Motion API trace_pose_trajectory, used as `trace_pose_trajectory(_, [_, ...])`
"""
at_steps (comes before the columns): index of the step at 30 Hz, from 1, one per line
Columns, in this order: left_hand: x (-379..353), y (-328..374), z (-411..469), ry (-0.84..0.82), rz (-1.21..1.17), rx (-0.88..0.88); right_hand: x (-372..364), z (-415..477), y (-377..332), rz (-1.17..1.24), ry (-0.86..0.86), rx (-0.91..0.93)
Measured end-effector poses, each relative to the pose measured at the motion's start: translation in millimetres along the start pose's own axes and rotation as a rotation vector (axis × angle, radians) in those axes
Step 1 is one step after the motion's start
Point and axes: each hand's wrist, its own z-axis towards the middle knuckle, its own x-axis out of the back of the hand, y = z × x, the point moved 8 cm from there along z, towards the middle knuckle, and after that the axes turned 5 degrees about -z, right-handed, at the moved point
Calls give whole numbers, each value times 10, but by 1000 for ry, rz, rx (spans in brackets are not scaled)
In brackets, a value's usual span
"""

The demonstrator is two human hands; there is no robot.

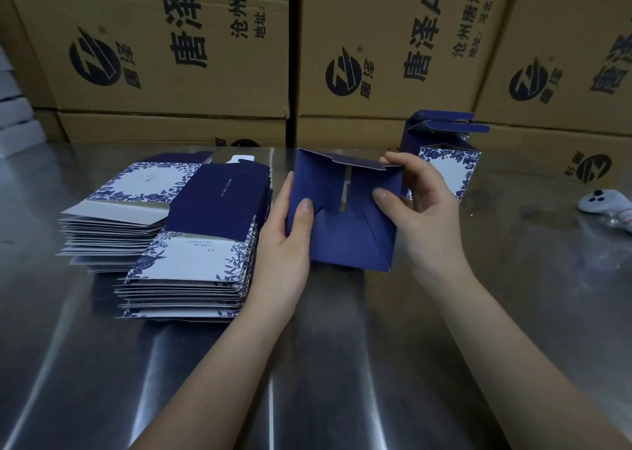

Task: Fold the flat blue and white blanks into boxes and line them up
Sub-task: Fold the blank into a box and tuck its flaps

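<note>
Head view shows the left hand [287, 234] and right hand [424, 207] gripping opposite sides of a half-folded blue box [345, 217], stacked blanks [191, 244] just beside the left hand.

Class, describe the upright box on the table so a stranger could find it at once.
Start at the steel table before brown cartons. Behind the right hand stands the upright box. Unlike the flat blanks stacked left and the held box, it stands free, top flaps open.
</note>
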Motion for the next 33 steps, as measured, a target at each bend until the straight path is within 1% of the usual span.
trace_pose_trajectory(10, [11, -7, 9, -1, -33, 6, -50, -2, -35, -143, -90, 71])
trace_pose_trajectory(20, [36, 1, 22, -4, -61, 23, -113, -26, -83, -175, -151, 17])
trace_pose_trajectory(23, [39, 5, 30, 2, -93, 31, -136, -54, -77, -244, -192, 36])
trace_pose_trajectory(25, [15, 29, 21, -23, -106, 14, -130, -59, -68, -269, -192, 43])
trace_pose_trajectory(28, [-2, 47, -15, -40, -84, -12, -116, -56, -23, -265, -192, 6])
trace_pose_trajectory(33, [30, 51, -42, -10, 26, -56, -128, -56, -13, -387, -220, 25])
